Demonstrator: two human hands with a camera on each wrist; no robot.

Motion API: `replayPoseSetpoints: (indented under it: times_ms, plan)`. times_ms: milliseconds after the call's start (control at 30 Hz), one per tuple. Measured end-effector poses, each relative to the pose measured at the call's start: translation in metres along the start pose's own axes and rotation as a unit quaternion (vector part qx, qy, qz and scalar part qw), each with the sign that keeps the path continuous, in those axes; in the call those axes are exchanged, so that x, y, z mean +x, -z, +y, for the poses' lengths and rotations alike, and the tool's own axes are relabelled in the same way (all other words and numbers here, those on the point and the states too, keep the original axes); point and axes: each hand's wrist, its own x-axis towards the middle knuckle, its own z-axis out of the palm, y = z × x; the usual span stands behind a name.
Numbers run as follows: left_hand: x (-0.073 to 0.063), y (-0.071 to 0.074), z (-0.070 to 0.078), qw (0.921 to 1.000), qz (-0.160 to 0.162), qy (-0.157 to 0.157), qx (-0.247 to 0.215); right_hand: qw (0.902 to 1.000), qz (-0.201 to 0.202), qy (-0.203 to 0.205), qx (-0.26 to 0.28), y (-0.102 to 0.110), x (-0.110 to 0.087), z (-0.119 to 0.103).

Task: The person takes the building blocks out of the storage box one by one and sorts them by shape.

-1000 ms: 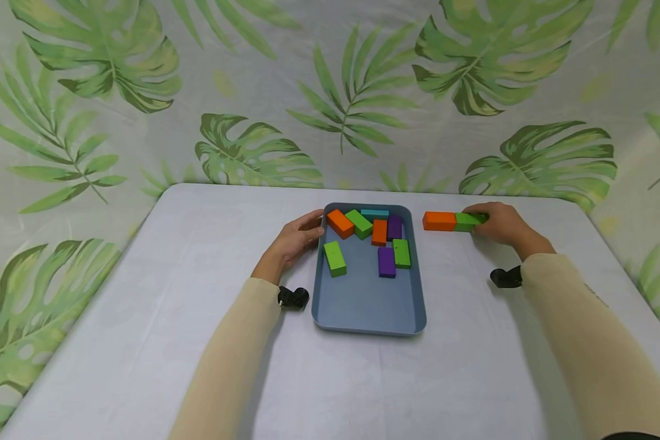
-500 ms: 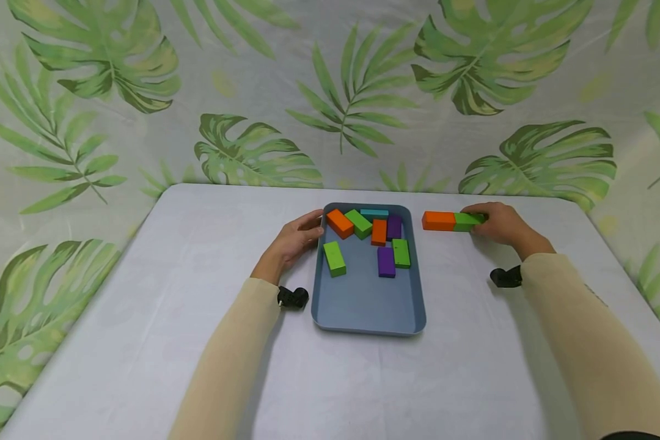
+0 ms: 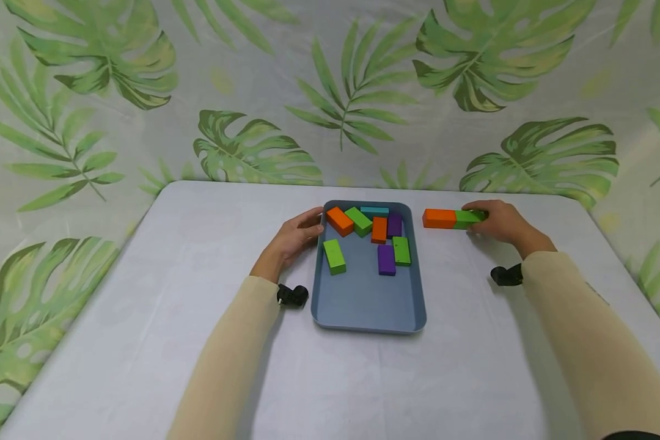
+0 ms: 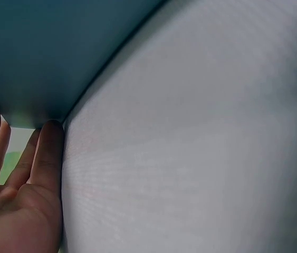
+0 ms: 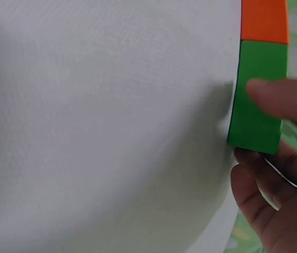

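Lying with its long axis left to right, the green block (image 3: 466, 219) reaches leftward from the fingers of the right hand (image 3: 503, 223), much the nearer of the two. That hand holds the block by its right end, thumb against the near side and other fingers bent around behind and below; their exact contact is partly hidden. Straight on to the left, touching end to end, comes an orange block (image 3: 439, 219), standing between those fingers and the gray tray (image 3: 368, 305). Past a strip of white table (image 3: 462, 342), the tray's right wall is next, with a purple block (image 3: 395, 225) just inside it. On the tray's opposite side, the left hand (image 3: 294, 238) rests its fairly straight fingers against the wall, grasping no block.
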Motion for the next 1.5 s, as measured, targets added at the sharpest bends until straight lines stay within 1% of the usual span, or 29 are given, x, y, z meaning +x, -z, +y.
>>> replayPoseSetpoints:
  times_ms: [167,300,467,633,733,800,1000,1233,1333,1500]
  plan:
    - [0.0,-0.001,0.001,1.0,0.003,0.002,0.0,0.9995,0.011,0.024,0.015,0.004,-0.002,-0.005]
    - [-0.001,0.0,0.002,1.0,0.003,0.001,0.002,0.9982,0.037,0.046,0.012,0.009,-0.004,-0.017]
    - [-0.001,0.001,0.003,1.0,0.001,-0.001,0.003,0.9929,0.077,0.089,-0.012,0.016,-0.005,-0.045]
    - [0.0,0.0,0.002,1.0,0.003,-0.002,0.002,0.9847,0.092,0.148,-0.003,0.018,-0.007,-0.081]
    - [0.0,0.0,0.002,1.0,0.002,-0.002,0.003,0.9808,0.087,0.175,0.002,0.016,-0.009,-0.099]
    - [0.0,0.0,0.001,1.0,0.001,-0.002,0.003,0.9796,0.081,0.184,0.003,0.014,-0.011,-0.108]
    - [-0.001,-0.002,0.002,1.0,-0.007,-0.003,0.004,0.9788,0.068,0.193,0.003,0.007,-0.013,-0.124]
    - [-0.001,-0.001,0.002,1.0,-0.001,-0.002,0.008,0.9766,0.054,0.208,0.014,-0.002,-0.021,-0.147]
    - [-0.001,-0.001,0.001,1.0,-0.002,-0.004,0.007,0.9756,0.035,0.217,0.009,-0.007,-0.022,-0.16]
    - [0.0,0.0,0.0,1.0,-0.001,-0.002,0.006,0.9767,0.008,0.214,-0.007,-0.021,-0.02,-0.181]
